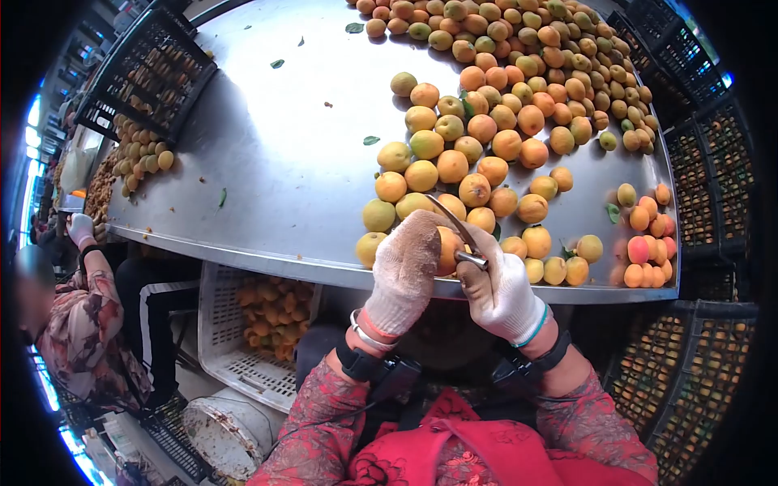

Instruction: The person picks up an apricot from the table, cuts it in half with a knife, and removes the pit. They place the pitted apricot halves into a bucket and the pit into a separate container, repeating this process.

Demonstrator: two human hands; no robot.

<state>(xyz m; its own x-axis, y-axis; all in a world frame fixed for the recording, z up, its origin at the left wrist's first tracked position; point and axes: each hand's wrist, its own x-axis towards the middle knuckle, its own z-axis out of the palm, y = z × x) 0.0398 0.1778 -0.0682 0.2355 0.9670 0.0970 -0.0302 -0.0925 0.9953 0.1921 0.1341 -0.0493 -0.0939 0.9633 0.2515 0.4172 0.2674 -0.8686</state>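
Note:
My left hand (408, 271), in a white knit glove stained brown at the fingers, is closed around an apricot (448, 251) just above the near edge of the table. A small knife (472, 257) with a thin curved blade and a metal handle end is gripped in my right hand (504, 292), also gloved. Its blade points up and to the left, over the apricot; whether it touches the fruit is hidden. Loose orange and yellow-green apricots (451, 167) lie right beyond both hands. Redder apricots (639, 249) form a small group to the right.
The metal table (275, 170) carries a larger apricot heap at the back right. A tilted black crate (154, 73) spills fruit at left. Below stand a white crate (212, 324) of apricot pieces and a white bucket (223, 433). Black crates (713, 178) line the right; a person (89, 324) sits left.

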